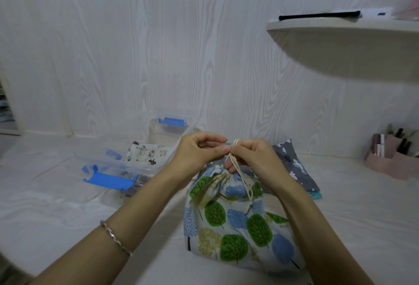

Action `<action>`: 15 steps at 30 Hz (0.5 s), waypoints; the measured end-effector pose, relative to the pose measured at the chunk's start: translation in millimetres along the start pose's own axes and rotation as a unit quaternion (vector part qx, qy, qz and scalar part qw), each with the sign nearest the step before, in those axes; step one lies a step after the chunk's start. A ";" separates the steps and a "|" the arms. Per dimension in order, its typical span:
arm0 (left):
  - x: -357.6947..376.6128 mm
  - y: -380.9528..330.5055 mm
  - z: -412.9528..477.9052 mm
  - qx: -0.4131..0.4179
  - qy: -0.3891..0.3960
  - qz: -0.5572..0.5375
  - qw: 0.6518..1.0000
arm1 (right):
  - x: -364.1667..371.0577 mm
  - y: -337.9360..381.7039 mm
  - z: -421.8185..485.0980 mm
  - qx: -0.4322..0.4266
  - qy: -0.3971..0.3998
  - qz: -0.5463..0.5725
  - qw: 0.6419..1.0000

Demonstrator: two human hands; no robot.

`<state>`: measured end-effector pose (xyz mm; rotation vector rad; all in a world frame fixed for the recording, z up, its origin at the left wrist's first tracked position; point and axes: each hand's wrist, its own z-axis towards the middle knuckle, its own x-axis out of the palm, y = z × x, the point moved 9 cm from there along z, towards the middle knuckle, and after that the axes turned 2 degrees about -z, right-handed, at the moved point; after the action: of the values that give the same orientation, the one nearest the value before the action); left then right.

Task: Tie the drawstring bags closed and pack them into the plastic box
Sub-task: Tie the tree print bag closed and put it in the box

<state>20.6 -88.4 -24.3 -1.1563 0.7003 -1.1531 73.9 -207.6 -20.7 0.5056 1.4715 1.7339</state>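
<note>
Left hand (199,152) and right hand (257,157) are pinching the cord (246,185) above the tree-print bag (233,228), at 4 o'clock from the plastic box (158,130); soft, probably light, best gripped at its gathered neck.

no readable text, labels, brands or numbers, tiny marks on animal-print bag (147,152) illegible

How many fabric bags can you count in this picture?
3: the tree-print bag in front, the animal-print bag in the plastic box, and the grey cloud-print bag behind the right hand. A teal edge beneath it may be a fourth.
</note>
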 end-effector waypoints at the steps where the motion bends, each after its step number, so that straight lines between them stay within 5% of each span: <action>1: -0.5 0.6 -0.3 -0.002 -0.002 -0.003 1.000 | 0.4 -0.8 -0.1 0.001 -0.001 -0.004 1.000; 8: 5.0 28.4 -7.5 -0.122 -0.011 -0.158 0.980 | -3.6 5.0 -1.8 -0.032 -0.031 -0.025 0.999; 15: 12.0 27.6 -10.9 -0.195 0.085 -0.064 0.975 | -2.0 -0.9 -0.1 -0.009 0.004 -0.018 1.000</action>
<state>23.6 -103.8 -52.2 -1.4582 1.0281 -1.2684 75.4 -209.2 -21.2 0.4615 1.4598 1.7219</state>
